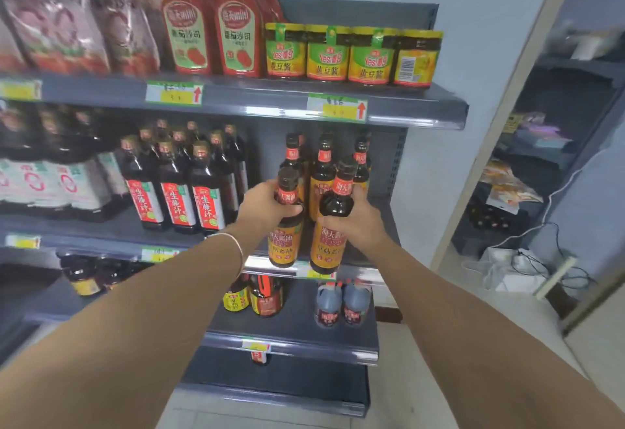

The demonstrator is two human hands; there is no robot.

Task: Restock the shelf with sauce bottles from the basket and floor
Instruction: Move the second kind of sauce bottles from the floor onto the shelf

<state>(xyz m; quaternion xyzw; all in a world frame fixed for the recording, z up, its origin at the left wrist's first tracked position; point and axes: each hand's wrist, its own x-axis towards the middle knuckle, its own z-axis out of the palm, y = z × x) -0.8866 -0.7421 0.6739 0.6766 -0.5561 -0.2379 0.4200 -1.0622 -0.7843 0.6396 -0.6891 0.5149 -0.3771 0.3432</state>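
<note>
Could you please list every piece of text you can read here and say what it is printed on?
"番茄沙司": red ketchup bottles, top shelf.
"Yes" and "黄豆酱": yellow jars.
"生抽汁": red-labelled dark bottles, middle shelf.
"海天酱油": orange-labelled bottle in the right hand.
Price tags: too blurred to read.

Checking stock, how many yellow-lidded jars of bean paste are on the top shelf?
4 jars in one front row at the right end of the top shelf. More may hide behind.

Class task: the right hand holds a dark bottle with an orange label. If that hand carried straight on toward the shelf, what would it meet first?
Probably the matching dark orange-labelled bottles standing on the grey middle shelf, directly behind the right hand and its bottle. Depth is unclear.
</note>
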